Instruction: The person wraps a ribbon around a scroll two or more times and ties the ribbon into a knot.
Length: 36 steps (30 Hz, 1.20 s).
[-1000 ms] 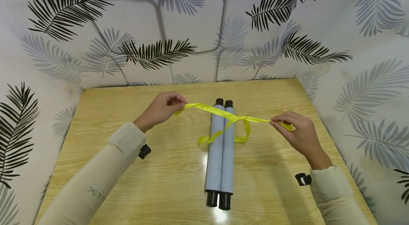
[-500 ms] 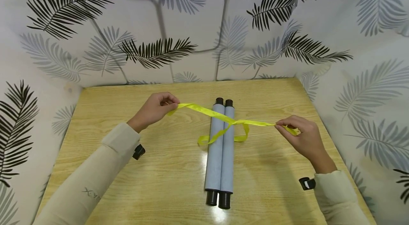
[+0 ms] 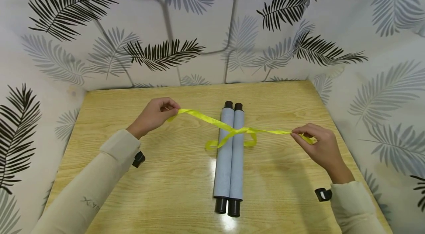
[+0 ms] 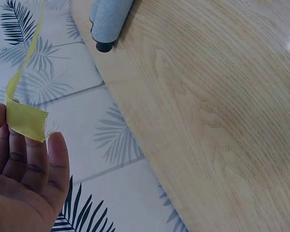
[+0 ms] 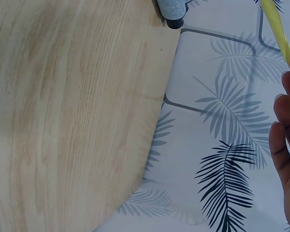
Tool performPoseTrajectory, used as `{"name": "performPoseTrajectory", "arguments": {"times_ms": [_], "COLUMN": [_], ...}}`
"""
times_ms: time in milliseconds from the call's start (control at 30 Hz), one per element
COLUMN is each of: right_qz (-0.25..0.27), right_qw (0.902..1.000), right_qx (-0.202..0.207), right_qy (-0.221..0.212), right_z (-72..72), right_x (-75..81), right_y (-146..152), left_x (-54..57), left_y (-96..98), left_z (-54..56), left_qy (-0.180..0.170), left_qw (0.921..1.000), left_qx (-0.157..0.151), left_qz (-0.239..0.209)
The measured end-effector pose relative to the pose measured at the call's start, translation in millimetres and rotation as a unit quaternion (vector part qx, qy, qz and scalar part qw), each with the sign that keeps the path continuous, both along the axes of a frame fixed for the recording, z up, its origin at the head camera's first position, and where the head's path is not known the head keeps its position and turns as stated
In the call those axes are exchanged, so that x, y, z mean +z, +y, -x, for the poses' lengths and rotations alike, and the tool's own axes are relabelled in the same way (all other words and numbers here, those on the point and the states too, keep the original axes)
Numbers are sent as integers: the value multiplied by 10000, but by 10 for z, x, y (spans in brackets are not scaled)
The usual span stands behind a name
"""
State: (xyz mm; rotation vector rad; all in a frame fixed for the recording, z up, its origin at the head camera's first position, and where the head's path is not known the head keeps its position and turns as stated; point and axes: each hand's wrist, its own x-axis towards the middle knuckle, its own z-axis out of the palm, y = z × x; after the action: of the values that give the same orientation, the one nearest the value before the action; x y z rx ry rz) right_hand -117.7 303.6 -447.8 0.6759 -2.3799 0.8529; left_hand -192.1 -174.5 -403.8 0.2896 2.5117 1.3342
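Two grey-blue rolls with black end caps, a left roll (image 3: pixel 224 164) and a right roll (image 3: pixel 237 167), lie side by side on the table. A yellow ribbon (image 3: pixel 206 117) passes around them and crosses over itself above them, with slack loops at both sides. My left hand (image 3: pixel 155 114) pinches one ribbon end between thumb and fingers; in the left wrist view a short frayed tail (image 4: pixel 28 121) of it shows over the fingers. On the other side my right hand (image 3: pixel 320 145) pinches the opposite end, its tail sticking out past the fingers.
The rolls rest on a wood-grain table (image 3: pixel 172 189). Behind and beside it hangs a white leaf-patterned cloth (image 3: pixel 199 64). A black strap piece (image 3: pixel 138 159) shows at the left cuff and another black strap piece (image 3: pixel 323 194) at the right cuff.
My hands have moved apart, the left one leftward and the right one rightward and slightly down. The ribbon's crossing has drawn lower toward the rolls and the right loop has shrunk.
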Motion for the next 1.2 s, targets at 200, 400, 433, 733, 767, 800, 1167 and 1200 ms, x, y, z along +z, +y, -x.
{"name": "performPoseTrajectory", "arguments": {"times_ms": [200,400,433,733,767,800,1167,1200], "right_qz": [-44,-114,-116,-137,-150,-157,-68,-75], "right_qw": [9999,9996,9995,9990,9989,9987,9950,9944], "right_qx": [-99,-223,-253,-415,-433,-460,-934,-994], "right_qy": [-24,-115,-130,-122,-128,-139,-332,-346], "right_z": [-36,-65,-70,-99,-103,-106,-204,-216], "right_x": [-26,-64,-71,-122,-128,-134,-218,-231], "right_y": [37,99,114,228,238,249,430,452], "left_x": [17,-36,-48,-76,-80,-86,-153,-157], "left_y": [-19,-54,-65,-123,-127,-131,-237,-257], "left_z": [3,5,3,-23,-24,-26,-26,-27], "left_qy": [13,17,6,42,36,30,-25,-26], "left_qw": [9999,9998,9998,9998,9998,9998,9992,9992], "left_qx": [69,103,117,126,130,136,226,233], "left_qz": [73,158,188,143,144,152,317,334]}}
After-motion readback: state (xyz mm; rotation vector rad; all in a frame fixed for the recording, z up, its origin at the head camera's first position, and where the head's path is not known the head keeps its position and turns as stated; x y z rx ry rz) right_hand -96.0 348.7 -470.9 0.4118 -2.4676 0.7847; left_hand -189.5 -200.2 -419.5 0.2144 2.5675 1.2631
